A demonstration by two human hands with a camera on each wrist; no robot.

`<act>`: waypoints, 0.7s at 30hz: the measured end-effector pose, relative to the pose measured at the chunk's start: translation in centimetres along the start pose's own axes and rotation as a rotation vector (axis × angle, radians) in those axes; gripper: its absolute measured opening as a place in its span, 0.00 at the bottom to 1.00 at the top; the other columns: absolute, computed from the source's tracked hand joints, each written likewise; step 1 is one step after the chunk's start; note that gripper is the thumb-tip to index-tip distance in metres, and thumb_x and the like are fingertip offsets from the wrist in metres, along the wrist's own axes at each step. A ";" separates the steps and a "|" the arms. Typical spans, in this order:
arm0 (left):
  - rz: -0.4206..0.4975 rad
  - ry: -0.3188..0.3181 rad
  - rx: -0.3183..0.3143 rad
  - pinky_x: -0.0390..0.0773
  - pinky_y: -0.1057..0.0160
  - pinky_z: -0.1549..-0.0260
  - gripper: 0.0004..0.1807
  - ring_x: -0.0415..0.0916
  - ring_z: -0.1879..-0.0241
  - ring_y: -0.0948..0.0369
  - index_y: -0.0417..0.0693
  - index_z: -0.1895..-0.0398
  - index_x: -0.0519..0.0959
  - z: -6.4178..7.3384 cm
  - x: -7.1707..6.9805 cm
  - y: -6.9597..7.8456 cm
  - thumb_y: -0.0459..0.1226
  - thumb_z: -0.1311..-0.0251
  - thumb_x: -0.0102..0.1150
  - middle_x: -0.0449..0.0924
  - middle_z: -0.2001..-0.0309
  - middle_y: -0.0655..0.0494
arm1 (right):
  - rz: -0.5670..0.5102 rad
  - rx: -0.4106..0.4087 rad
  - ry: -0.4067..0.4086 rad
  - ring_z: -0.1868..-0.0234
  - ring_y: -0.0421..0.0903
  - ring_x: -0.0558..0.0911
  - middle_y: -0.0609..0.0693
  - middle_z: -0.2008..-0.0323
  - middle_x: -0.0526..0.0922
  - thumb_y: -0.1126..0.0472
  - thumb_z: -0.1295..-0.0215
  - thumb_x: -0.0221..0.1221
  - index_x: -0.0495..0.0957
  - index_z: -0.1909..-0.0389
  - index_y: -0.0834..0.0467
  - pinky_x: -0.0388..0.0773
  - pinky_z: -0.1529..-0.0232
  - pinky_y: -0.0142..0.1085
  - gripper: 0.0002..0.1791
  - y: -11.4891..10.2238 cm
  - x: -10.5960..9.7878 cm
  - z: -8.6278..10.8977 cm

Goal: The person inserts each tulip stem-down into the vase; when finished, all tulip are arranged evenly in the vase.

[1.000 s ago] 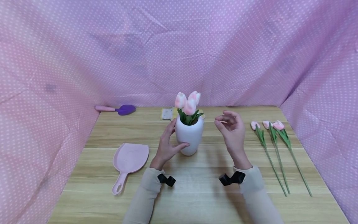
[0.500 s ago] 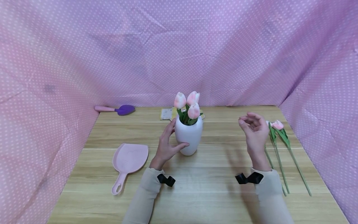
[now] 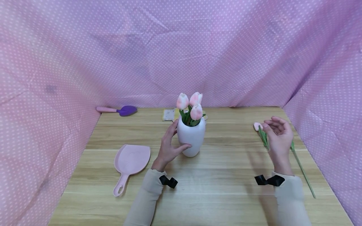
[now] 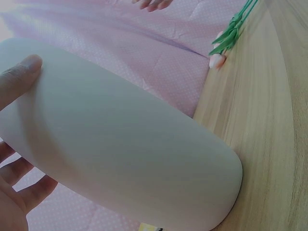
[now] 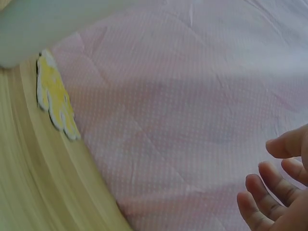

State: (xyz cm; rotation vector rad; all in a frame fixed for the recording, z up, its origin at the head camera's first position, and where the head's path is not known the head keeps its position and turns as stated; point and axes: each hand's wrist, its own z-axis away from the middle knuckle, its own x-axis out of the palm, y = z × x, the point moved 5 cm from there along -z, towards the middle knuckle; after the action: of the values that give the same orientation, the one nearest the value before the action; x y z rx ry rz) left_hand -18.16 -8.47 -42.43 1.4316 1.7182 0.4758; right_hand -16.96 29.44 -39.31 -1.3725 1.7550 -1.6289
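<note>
A white vase [image 3: 192,141] stands on the wooden table with three pink-and-white tulips [image 3: 196,111] in it. My left hand [image 3: 167,150] holds the vase from its left side, the thumb across the front and the fingers behind; in the left wrist view the thumb lies on the vase wall [image 4: 125,134]. At the right, my right hand [image 3: 280,141], fingers loosely bent and holding nothing, hovers over loose tulips lying on the table. One tulip blossom [image 3: 257,126] shows left of it and a green stem [image 3: 303,174] right of it; the hand hides the rest.
A pink dustpan [image 3: 132,160] lies at the left. Near the back edge are a small trowel [image 3: 127,110] with a purple blade and a flat yellow-and-white piece [image 5: 55,96] behind the vase. Pink dotted cloth [image 3: 181,56] hangs round the table.
My right hand has moved away from the vase to the right, over the loose tulips. The front tulip in the vase has shifted a little right. My left hand has stayed put.
</note>
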 end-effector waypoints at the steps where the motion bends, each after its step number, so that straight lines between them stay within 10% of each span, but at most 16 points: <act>1: -0.001 0.000 -0.001 0.80 0.41 0.40 0.59 0.68 0.32 0.40 0.40 0.24 0.56 0.0 0.0 0.0 0.26 0.61 0.80 0.64 0.28 0.36 | 0.013 0.009 0.006 0.67 0.40 0.83 0.48 0.69 0.86 0.83 0.42 0.61 0.79 0.57 0.62 0.84 0.68 0.22 0.17 0.2 -0.5 -0.2; 14: 0.000 -0.007 -0.006 0.80 0.43 0.39 0.59 0.67 0.31 0.41 0.42 0.23 0.56 -0.1 -0.1 0.2 0.27 0.60 0.80 0.64 0.27 0.38 | 0.240 0.212 0.060 0.70 0.31 0.82 0.40 0.70 0.84 0.81 0.43 0.61 0.79 0.59 0.56 0.80 0.72 0.17 0.18 3.2 -6.1 -2.1; 21: 0.003 -0.004 -0.007 0.80 0.43 0.39 0.59 0.67 0.31 0.41 0.42 0.23 0.56 -0.1 -0.1 0.2 0.27 0.61 0.81 0.64 0.27 0.37 | 0.828 0.275 -0.192 0.69 0.18 0.73 0.28 0.64 0.80 0.67 0.35 0.61 0.76 0.41 0.61 0.74 0.68 0.11 0.21 4.7 -8.1 -2.3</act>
State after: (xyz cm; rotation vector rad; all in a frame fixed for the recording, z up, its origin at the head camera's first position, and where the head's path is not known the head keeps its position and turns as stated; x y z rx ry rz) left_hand -18.06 -8.46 -42.21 1.4297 1.7099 0.4791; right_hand -17.03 36.68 -45.64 -0.5232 1.5874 -1.1584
